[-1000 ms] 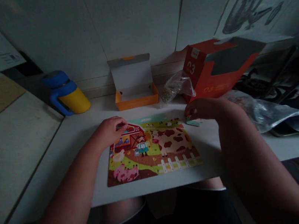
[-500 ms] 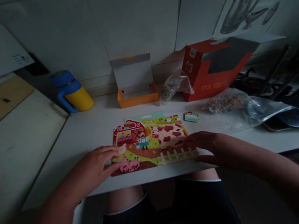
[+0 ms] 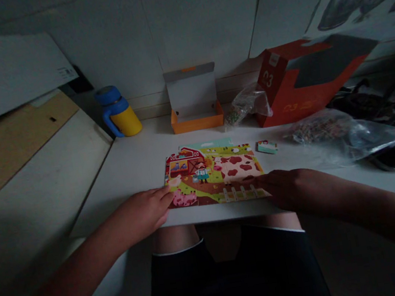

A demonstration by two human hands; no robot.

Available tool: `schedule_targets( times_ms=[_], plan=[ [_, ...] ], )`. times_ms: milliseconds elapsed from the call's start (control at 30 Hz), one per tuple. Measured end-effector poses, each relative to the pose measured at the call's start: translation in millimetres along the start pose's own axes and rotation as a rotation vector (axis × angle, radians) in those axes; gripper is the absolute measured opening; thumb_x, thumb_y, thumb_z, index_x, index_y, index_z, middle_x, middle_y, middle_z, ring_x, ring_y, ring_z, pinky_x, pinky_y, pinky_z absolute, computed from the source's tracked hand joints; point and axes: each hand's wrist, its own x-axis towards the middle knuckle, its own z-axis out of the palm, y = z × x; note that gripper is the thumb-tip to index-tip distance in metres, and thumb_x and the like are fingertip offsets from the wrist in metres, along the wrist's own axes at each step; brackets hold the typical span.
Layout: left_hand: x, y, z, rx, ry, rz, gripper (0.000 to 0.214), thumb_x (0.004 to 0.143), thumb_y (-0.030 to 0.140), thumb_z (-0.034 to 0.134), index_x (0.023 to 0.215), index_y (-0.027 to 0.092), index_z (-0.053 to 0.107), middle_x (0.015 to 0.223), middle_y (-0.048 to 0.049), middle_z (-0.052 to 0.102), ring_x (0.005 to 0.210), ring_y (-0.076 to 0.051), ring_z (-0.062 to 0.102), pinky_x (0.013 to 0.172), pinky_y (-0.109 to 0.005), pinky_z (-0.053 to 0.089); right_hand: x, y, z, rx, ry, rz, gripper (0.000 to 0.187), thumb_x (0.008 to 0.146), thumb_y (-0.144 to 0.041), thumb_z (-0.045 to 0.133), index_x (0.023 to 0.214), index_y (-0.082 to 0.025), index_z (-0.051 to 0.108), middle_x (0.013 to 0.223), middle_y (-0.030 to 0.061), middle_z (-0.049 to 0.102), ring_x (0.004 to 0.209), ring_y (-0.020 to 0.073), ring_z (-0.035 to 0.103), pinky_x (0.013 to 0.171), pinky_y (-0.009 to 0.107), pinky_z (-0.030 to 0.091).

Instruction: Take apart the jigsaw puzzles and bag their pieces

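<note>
A farm-scene jigsaw puzzle lies flat on the white table close to its front edge, showing a barn, a farmer, a spotted cow and pink pigs. Along its upper side runs a pale teal strip of pieces with an uneven outline. My left hand rests at the puzzle's lower left edge, fingers stretched out and fingertips touching the border. At the lower right edge, my right hand lies with extended fingers partly over the puzzle. A few loose teal puzzle pieces sit to the right, apart from the rest.
Behind the puzzle stands an orange box with its lid up. Right of it are a small clear bag, a large red box and a bag of pieces. A blue-and-yellow jug stands at back left, beside stacked boards.
The view has shifted, so things sit farther right in it. My left thumb has come nearer the fingers, and my right fingers have drawn closer together at the puzzle's edge.
</note>
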Motion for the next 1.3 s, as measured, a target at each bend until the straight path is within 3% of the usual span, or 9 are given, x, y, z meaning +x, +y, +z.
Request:
schedule_targets(
  times_ms=[233, 333, 467, 633, 767, 900, 1033, 1167, 1300],
  plan=[
    [0, 3, 16.7, 0.157, 0.059, 0.035, 0.042, 0.098, 0.012, 0.052, 0.137, 0.012, 0.067, 0.135, -0.0195, 0.073, 0.113, -0.031, 0.073, 0.094, -0.046, 0.06, -1, 1, 2, 0.009, 0.031, -0.041, 0.04, 0.098, -0.013, 0.054, 0.137, -0.013, 0.066, 0.119, 0.0163, 0.077, 0.096, 0.0261, 0.075, 0.076, 0.037, 0.065],
    [2, 1, 18.5, 0.123, 0.092, 0.013, 0.039, 0.1, 0.01, 0.052, 0.134, 0.016, 0.07, 0.129, -0.0159, 0.075, 0.107, -0.028, 0.073, 0.089, -0.042, 0.06, 1, 4, 1, 0.018, 0.058, -0.063, 0.042, 0.098, -0.012, 0.054, 0.14, -0.014, 0.064, 0.121, 0.0174, 0.077, 0.098, 0.0273, 0.075, 0.076, 0.039, 0.066],
    [4, -1, 19.4, -0.071, 0.158, -0.072, 0.034, 0.104, 0.017, 0.051, 0.129, 0.021, 0.074, 0.129, -0.0115, 0.074, 0.112, -0.025, 0.071, 0.097, -0.04, 0.06, 1, 6, 2, 0.007, 0.084, -0.053, 0.043, 0.099, -0.006, 0.049, 0.137, -0.014, 0.067, 0.121, 0.0179, 0.077, 0.101, 0.0276, 0.077, 0.08, 0.04, 0.067],
    [2, -11, 23.9, -0.331, 0.25, -0.145, 0.033, 0.109, 0.029, 0.048, 0.13, 0.025, 0.074, 0.132, -0.0068, 0.074, 0.119, -0.021, 0.071, 0.107, -0.042, 0.058, -2, 9, 5, 0.164, 0.12, 0.253, 0.036, 0.103, -0.018, 0.05, 0.129, -0.016, 0.074, 0.111, 0.0148, 0.081, 0.09, 0.0261, 0.08, 0.077, 0.039, 0.068],
    [1, -15, 22.5, -0.356, 0.287, -0.179, 0.033, 0.109, 0.033, 0.047, 0.126, 0.024, 0.074, 0.124, -0.0073, 0.078, 0.113, -0.022, 0.074, 0.103, -0.042, 0.061, -4, 0, 7, 0.255, 0.194, 0.453, 0.035, 0.104, -0.023, 0.051, 0.13, -0.02, 0.074, 0.118, 0.0125, 0.081, 0.095, 0.0262, 0.08, 0.082, 0.04, 0.068],
    [9, 4, 20.2, -0.231, 0.379, -0.181, 0.036, 0.107, 0.023, 0.05, 0.137, 0.021, 0.069, 0.134, -0.0105, 0.074, 0.12, -0.025, 0.071, 0.106, -0.047, 0.06, 6, -22, 11, 0.16, 0.255, 0.358, 0.038, 0.103, -0.015, 0.053, 0.135, -0.02, 0.071, 0.127, 0.0124, 0.078, 0.111, 0.0277, 0.076, 0.095, 0.045, 0.065],
    [23, 29, 25.9, -0.114, 0.297, -0.073, 0.044, 0.103, 0.01, 0.05, 0.142, 0.02, 0.067, 0.144, -0.0128, 0.069, 0.132, -0.028, 0.065, 0.112, -0.051, 0.057, 25, -42, 20, 0.075, 0.168, 0.222, 0.045, 0.096, -0.008, 0.059, 0.139, -0.017, 0.069, 0.132, 0.0153, 0.075, 0.113, 0.0295, 0.074, 0.098, 0.046, 0.064],
    [31, 31, 32.5, -0.149, 0.214, -0.018, 0.04, 0.106, 0.025, 0.056, 0.144, 0.02, 0.065, 0.152, -0.0139, 0.063, 0.139, -0.029, 0.061, 0.116, -0.05, 0.054, 36, -44, 19, 0.119, 0.11, 0.196, 0.042, 0.095, -0.018, 0.069, 0.137, -0.016, 0.07, 0.132, 0.0179, 0.073, 0.111, 0.0314, 0.074, 0.093, 0.046, 0.067],
    [30, 20, 29.1, -0.171, 0.196, 0.01, 0.042, 0.103, 0.031, 0.065, 0.144, 0.022, 0.065, 0.154, -0.0132, 0.062, 0.14, -0.03, 0.061, 0.115, -0.05, 0.054, 36, -35, 9, 0.122, 0.065, 0.144, 0.039, 0.096, -0.018, 0.07, 0.134, -0.023, 0.072, 0.134, 0.0124, 0.075, 0.114, 0.027, 0.075, 0.095, 0.041, 0.067]
  ],
)
